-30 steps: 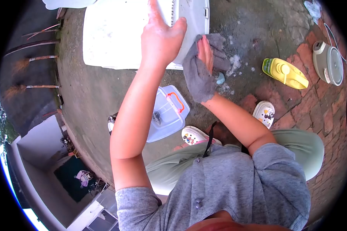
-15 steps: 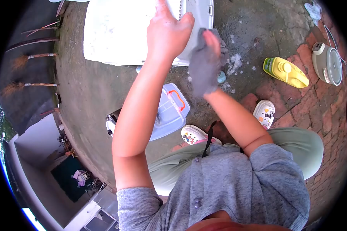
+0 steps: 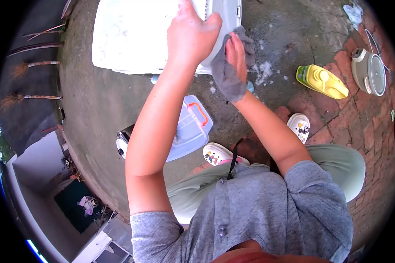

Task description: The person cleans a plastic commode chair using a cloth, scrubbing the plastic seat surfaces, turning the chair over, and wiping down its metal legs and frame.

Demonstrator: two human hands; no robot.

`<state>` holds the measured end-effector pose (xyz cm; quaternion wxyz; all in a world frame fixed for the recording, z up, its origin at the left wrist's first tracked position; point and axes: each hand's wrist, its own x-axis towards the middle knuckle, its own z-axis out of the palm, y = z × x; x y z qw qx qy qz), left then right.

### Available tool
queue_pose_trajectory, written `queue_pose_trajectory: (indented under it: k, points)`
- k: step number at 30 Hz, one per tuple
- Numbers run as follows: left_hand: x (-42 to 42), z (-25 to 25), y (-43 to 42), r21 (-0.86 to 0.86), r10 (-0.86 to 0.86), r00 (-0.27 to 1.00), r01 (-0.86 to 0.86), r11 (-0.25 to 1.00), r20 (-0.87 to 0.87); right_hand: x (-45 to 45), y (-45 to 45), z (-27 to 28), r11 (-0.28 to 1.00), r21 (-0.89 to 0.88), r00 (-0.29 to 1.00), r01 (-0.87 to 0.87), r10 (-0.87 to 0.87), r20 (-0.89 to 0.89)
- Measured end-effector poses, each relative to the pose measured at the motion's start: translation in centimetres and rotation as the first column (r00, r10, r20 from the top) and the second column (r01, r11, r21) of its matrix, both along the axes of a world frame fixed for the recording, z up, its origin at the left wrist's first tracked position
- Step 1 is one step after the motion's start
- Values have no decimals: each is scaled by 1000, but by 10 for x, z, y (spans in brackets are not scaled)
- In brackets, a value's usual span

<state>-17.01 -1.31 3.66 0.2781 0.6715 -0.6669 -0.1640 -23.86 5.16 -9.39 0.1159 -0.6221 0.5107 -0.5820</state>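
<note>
A large white plastic-cased thing (image 3: 131,39) with a toothed strip along one part lies at the top of the view, its kind unclear. My left hand (image 3: 194,33) rests on it, thumb spread away, with the fingertips running toward the top edge. Suds-like wet marks show on this hand. At the white thing's right edge is my right hand (image 3: 236,52), with a grey cloth (image 3: 228,81) draped around it and pressed against the side. Some of its fingers show on top of the cloth. White foam (image 3: 263,72) spots the ground beside it.
A clear plastic box (image 3: 188,136) with an orange handle stands below the white thing. To the right are a yellow jug (image 3: 322,81) and a grey rice-cooker-like appliance (image 3: 368,72). Brooms (image 3: 44,63) line the left wall. My white clogs (image 3: 217,153) stand on the ground.
My right hand and the grey cloth have shifted slightly and now look sharper than in the blurred earlier frame. My left hand stays in place. The whole view has drifted a little left.
</note>
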Motion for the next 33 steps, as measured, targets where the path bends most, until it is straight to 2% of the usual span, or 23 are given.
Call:
queue_pose_trajectory:
  k: [2,4,8,11,17,20,22,23,24,25,28,29,31,33]
  points:
    - [-1,1,0,-6,-10,999,10,1000,-51,-6,0,-6,999,-37,999,-16,15,-30]
    - [-1,4,1,-59,-20,997,24,998,72,-16,4,-24,984,-134,987,-114,97,-130]
    - [2,-2,1,-44,3,995,1,999,100,-17,15,-43,985,-126,988,-114,100,-115]
    - [2,-4,1,-77,21,986,-8,997,163,-15,18,-37,991,-93,993,-96,89,-83]
    - [4,-11,1,-72,3,996,3,997,86,-9,5,-6,995,-35,994,-92,90,-53]
    - [3,-10,1,-67,9,992,-1,998,124,-9,-2,10,984,-104,988,-142,147,38]
    - [-1,-2,1,7,29,1000,-29,1000,4,-15,-2,10,979,-41,978,-200,202,52]
    - [-1,-2,-2,-5,22,1000,-22,1000,2,-11,-6,-8,982,-125,990,-139,134,-49]
    - [2,-4,-2,-78,-5,997,11,997,78,-13,1,-20,982,-129,990,-136,130,-51]
    - [3,-6,0,-144,-26,987,49,988,155,-17,9,-32,984,-119,989,-136,128,-73]
    - [0,-6,-1,-120,-1,992,16,993,128,-19,28,-55,997,-30,987,-77,72,-146]
    - [1,-7,1,-113,-3,992,18,993,127,-18,34,-57,971,182,988,-154,154,15]
    - [2,-10,0,-36,22,998,-20,999,62,-13,37,-71,846,369,883,-384,220,415]
    - [5,-15,-2,-44,13,999,-11,999,45,-11,40,-76,845,400,896,-354,184,404]
